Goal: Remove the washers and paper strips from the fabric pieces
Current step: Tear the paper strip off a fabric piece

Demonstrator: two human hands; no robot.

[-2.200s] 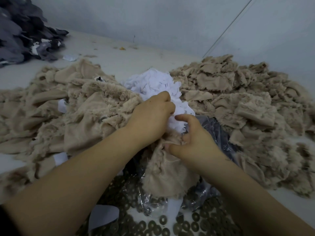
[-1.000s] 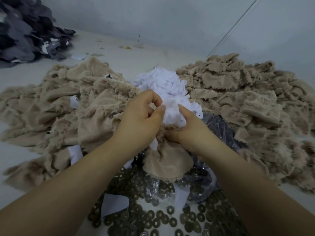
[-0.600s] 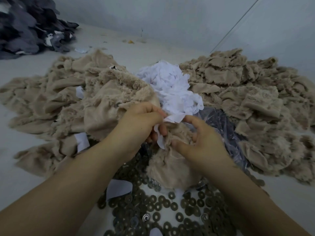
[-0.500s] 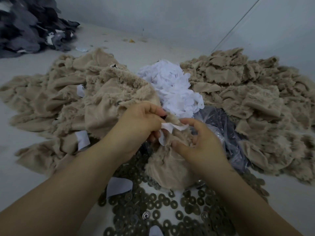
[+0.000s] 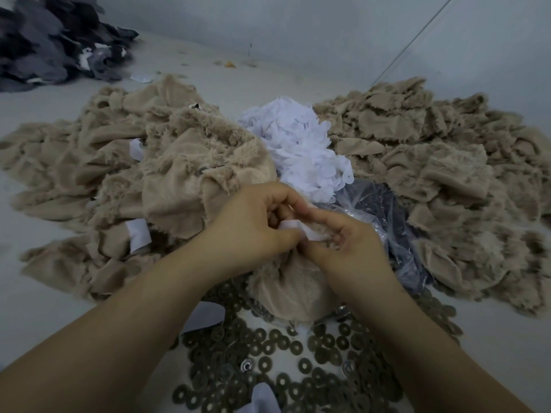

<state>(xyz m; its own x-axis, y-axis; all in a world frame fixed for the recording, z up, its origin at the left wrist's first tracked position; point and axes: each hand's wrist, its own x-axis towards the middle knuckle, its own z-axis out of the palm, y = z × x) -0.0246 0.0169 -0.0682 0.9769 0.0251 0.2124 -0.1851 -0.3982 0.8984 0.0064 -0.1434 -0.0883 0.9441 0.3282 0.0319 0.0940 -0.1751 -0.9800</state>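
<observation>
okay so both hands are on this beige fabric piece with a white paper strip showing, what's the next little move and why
Probably pull the paper strip free with the left hand while the right hand keeps hold of the fabric piece. The strip is pinched between both hands, still lying against the furry edge. Once free, it likely belongs on the white paper pile just behind.

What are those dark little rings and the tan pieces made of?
The rings look like metal washers: flat, dull grey-brown, a few shinier. The tan pieces look like plush fabric: furry one side, smooth knit backing, frayed edges.
</observation>
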